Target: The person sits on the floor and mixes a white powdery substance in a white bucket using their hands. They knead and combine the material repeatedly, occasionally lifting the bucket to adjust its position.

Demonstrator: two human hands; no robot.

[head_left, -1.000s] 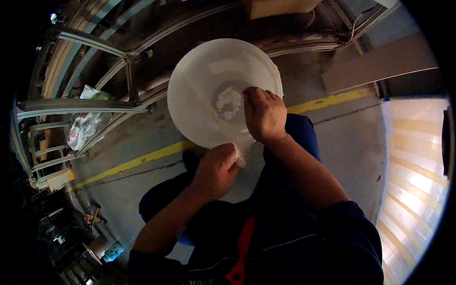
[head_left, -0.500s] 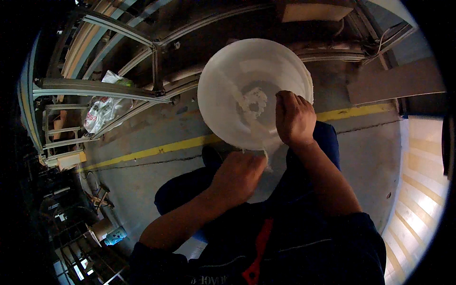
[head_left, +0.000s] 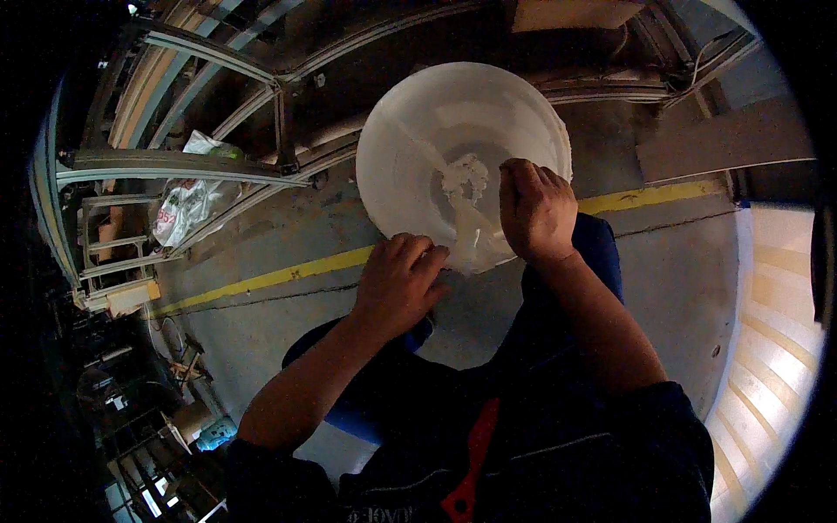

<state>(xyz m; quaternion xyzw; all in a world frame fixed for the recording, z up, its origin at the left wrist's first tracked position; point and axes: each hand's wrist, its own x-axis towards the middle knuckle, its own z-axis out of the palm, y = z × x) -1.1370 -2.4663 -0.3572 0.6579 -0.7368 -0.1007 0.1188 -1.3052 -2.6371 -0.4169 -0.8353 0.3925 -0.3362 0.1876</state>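
A round white bucket stands in front of my knees, its mouth facing up. On its floor lies a lumpy whitish clump. From there a pale, translucent strip runs to the near rim and bunches there; its material is unclear. My left hand is at the near left rim, thumb apart from the loosely bent fingers, with nothing visible in it. Over the right side of the bucket my right hand is closed with the fingertips together. Whatever it may grip is hidden.
Metal frame racks stand at the left, with a white plastic bag among them. A yellow line crosses the grey floor behind the bucket. A brown board lies at the far right, and a pale slatted panel nearer.
My left hand has moved up and left to the rim, its fingers loosening from the strip. The strip's near end now lies bunched at the rim. My right hand stays closed, nearly in place.
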